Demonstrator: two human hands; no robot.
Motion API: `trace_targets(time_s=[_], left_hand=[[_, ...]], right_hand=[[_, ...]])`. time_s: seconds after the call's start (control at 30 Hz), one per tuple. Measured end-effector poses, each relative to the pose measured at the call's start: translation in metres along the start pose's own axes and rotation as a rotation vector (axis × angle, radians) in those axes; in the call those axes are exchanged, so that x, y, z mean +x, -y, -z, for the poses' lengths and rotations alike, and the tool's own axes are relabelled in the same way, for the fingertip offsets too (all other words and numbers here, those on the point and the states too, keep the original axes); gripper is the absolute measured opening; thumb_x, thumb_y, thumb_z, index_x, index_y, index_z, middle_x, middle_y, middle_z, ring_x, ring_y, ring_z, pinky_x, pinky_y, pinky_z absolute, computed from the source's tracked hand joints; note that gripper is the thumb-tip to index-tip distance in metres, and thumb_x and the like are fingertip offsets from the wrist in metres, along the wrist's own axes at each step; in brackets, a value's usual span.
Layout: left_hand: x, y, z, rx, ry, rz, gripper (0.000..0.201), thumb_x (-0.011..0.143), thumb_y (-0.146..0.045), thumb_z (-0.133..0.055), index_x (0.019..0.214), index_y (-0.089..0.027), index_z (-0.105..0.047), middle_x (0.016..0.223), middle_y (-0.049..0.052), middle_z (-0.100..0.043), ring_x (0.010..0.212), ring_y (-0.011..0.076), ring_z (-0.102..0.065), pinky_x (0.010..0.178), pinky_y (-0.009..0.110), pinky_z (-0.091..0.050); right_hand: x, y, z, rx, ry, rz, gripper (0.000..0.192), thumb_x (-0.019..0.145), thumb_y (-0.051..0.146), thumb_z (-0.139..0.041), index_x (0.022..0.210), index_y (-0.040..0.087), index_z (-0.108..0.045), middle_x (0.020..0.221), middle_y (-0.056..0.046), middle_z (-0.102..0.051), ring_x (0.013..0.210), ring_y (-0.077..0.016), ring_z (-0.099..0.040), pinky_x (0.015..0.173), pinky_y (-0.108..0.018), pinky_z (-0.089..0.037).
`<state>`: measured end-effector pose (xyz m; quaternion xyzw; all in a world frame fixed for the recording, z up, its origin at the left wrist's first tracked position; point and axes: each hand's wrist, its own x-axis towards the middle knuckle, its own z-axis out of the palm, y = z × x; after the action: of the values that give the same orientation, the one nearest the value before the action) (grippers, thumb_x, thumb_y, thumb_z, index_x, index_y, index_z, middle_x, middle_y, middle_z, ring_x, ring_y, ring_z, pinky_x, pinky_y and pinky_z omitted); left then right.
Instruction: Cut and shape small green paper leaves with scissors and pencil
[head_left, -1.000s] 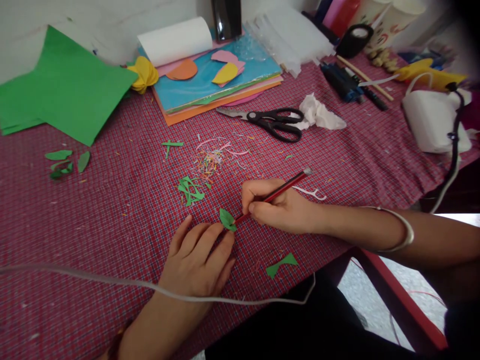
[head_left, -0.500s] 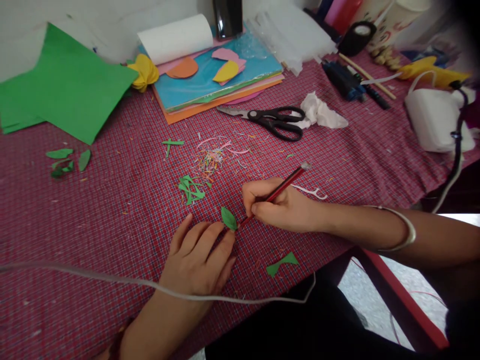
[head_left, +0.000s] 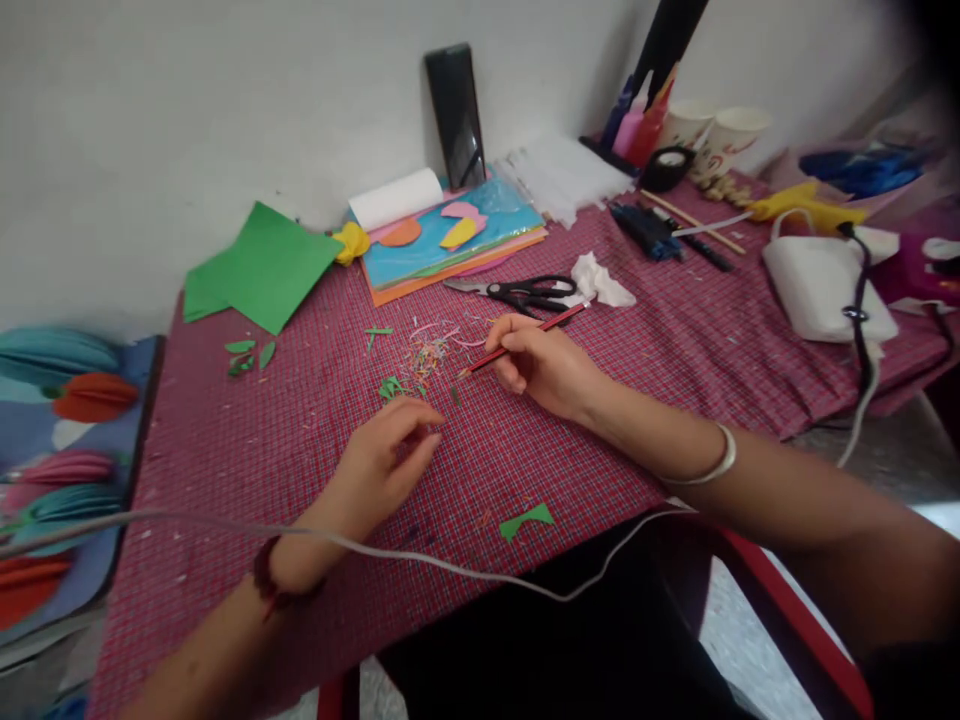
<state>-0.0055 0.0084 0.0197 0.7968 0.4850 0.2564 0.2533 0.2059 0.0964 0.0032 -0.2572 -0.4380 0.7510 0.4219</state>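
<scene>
In the head view, the right hand [head_left: 546, 366] is closed on a red-and-black pencil [head_left: 486, 360], gripping it over the middle of the desk [head_left: 247, 450], its tip towards the left edge. The left hand [head_left: 375, 455] is nearer the front edge, fingers curled, thumb and forefinger a little apart. Between the hands is a small, blurred green piece [head_left: 454, 395]; whether it lies on the cloth cannot be told. Just beyond the left hand are green scraps [head_left: 391, 388], with a heap of thin coloured shavings [head_left: 429, 358] beside them. A green offcut [head_left: 527, 521] lies near the front edge. Towards the far edge, black-handled scissors [head_left: 493, 290] lie by a crumpled tissue [head_left: 600, 282], in front of a stack of coloured paper [head_left: 420, 255]. Large green sheets [head_left: 277, 265] fill the far left corner, leaf-shaped cutouts [head_left: 240, 347] just in front of them. A white box [head_left: 821, 285] sits near the right edge.
</scene>
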Motion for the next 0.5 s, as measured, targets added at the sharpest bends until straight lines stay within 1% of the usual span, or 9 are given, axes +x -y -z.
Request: trace_targets(time_s=[0.07, 0.1, 0.17, 0.2, 0.27, 0.33, 0.4, 0.43, 0.5], left_hand=[[0.014, -0.007, -0.008, 0.011, -0.021, 0.076, 0.014, 0.085, -0.017, -0.052, 0.098, -0.018, -0.057, 0.084, 0.002, -0.058, 0.073, 0.0132, -0.055, 0.068, 0.030, -0.047], [0.020, -0.009, -0.013, 0.009, -0.047, 0.131, 0.021, 0.083, -0.018, -0.054, 0.104, -0.018, -0.056, 0.083, 0.001, -0.058, 0.068, 0.0126, -0.054, 0.065, 0.029, -0.046], [0.031, -0.012, -0.024, -0.012, -0.093, 0.214, 0.038, 0.079, -0.021, -0.059, 0.116, -0.017, -0.051, 0.089, 0.003, -0.059, 0.063, 0.0114, -0.051, 0.060, 0.028, -0.045], [0.037, -0.012, -0.029, -0.019, -0.113, 0.230, 0.043, 0.077, -0.022, -0.061, 0.119, -0.017, -0.049, 0.092, 0.004, -0.060, 0.062, 0.0111, -0.051, 0.058, 0.028, -0.044], [0.046, -0.015, -0.039, -0.030, -0.148, 0.241, 0.049, 0.074, -0.025, -0.066, 0.119, -0.017, -0.049, 0.093, 0.004, -0.060, 0.062, 0.0112, -0.050, 0.057, 0.027, -0.043], [0.055, -0.019, -0.046, -0.066, -0.206, 0.268, 0.044, 0.073, -0.028, -0.067, 0.113, -0.016, -0.053, 0.086, 0.002, -0.059, 0.062, 0.0114, -0.049, 0.057, 0.027, -0.042], [0.060, -0.024, -0.050, -0.172, -0.244, 0.322, 0.027, 0.077, -0.030, -0.061, 0.100, -0.015, -0.058, 0.076, 0.001, -0.057, 0.059, 0.0110, -0.049, 0.056, 0.027, -0.042], [0.061, -0.028, -0.050, -0.264, -0.245, 0.356, 0.020, 0.080, -0.030, -0.057, 0.093, -0.015, -0.059, 0.073, 0.000, -0.056, 0.058, 0.0107, -0.050, 0.056, 0.026, -0.043], [0.056, -0.036, -0.049, -0.518, -0.206, 0.459, 0.019, 0.084, -0.030, -0.051, 0.088, -0.014, -0.060, 0.070, 0.001, -0.057, 0.056, 0.0099, -0.052, 0.054, 0.025, -0.044]], right_hand=[[0.001, 0.005, 0.003, 0.010, -0.011, 0.018, 0.007, 0.077, 0.019, -0.048, 0.074, 0.018, -0.054, 0.045, 0.006, -0.048, 0.038, -0.0058, -0.037, 0.038, -0.021, -0.023], [0.002, 0.007, 0.004, 0.016, -0.019, 0.026, 0.006, 0.077, 0.019, -0.048, 0.074, 0.018, -0.054, 0.045, 0.006, -0.048, 0.038, -0.0057, -0.037, 0.039, -0.021, -0.023], [0.002, 0.010, 0.005, 0.027, -0.028, 0.036, 0.006, 0.076, 0.020, -0.048, 0.074, 0.019, -0.053, 0.046, 0.007, -0.047, 0.038, -0.0056, -0.036, 0.039, -0.021, -0.023], [0.001, 0.012, 0.005, 0.028, -0.029, 0.040, 0.006, 0.076, 0.021, -0.048, 0.074, 0.019, -0.053, 0.046, 0.007, -0.046, 0.038, -0.0057, -0.036, 0.039, -0.022, -0.024], [0.000, 0.014, 0.004, 0.019, -0.019, 0.051, 0.006, 0.076, 0.023, -0.048, 0.074, 0.019, -0.052, 0.047, 0.007, -0.046, 0.039, -0.0058, -0.037, 0.039, -0.022, -0.024], [-0.002, 0.017, 0.002, 0.011, -0.010, 0.063, 0.007, 0.076, 0.024, -0.048, 0.074, 0.020, -0.053, 0.047, 0.007, -0.045, 0.039, -0.0059, -0.037, 0.039, -0.022, -0.025], [-0.004, 0.019, 0.001, 0.018, -0.005, 0.079, 0.008, 0.076, 0.024, -0.047, 0.074, 0.019, -0.053, 0.047, 0.007, -0.046, 0.039, -0.0058, -0.037, 0.039, -0.022, -0.025], [-0.005, 0.021, 0.000, 0.025, -0.001, 0.086, 0.008, 0.076, 0.024, -0.047, 0.074, 0.019, -0.053, 0.047, 0.007, -0.046, 0.039, -0.0058, -0.037, 0.039, -0.022, -0.025], [-0.006, 0.023, 0.000, 0.043, -0.002, 0.099, 0.008, 0.076, 0.023, -0.047, 0.074, 0.019, -0.053, 0.047, 0.007, -0.046, 0.038, -0.0056, -0.037, 0.039, -0.022, -0.024]])
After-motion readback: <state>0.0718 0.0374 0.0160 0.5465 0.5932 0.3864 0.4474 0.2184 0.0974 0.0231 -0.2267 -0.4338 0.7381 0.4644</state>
